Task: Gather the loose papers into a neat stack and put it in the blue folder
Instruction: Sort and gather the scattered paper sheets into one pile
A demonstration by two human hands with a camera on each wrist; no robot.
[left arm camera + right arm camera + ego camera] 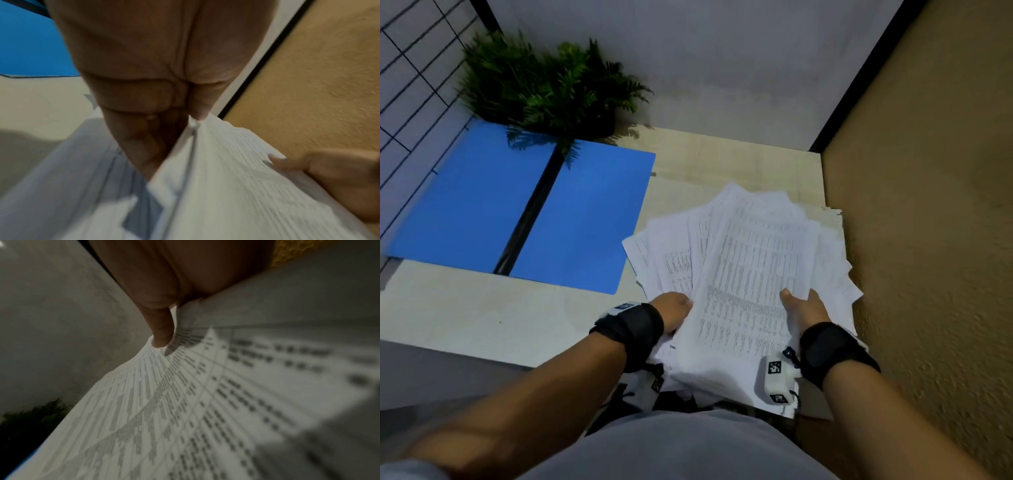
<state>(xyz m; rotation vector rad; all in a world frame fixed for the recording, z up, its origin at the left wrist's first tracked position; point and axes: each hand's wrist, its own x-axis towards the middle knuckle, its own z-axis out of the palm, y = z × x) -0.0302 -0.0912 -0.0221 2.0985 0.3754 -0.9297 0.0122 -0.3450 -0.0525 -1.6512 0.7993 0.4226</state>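
Observation:
A fanned, uneven pile of printed white papers (750, 260) lies at the right of the table, its near end over the table's front edge. My left hand (674, 308) grips the pile's left edge, fingers tucked in among the sheets (226, 178). My right hand (803, 305) holds the right side, the thumb pressing on the top sheet (205, 402) and the other fingers hidden behind the paper. The blue folder (517, 212) lies open and flat at the left, a dark spine down its middle, and nothing lies in it. Its corner (30, 48) shows in the left wrist view.
A potted fern (544, 85) stands at the back left, its fronds hanging over the folder's far edge. A tan textured wall (928, 205) closes the right side close to the papers. A grey wall runs behind the beige table (482, 318).

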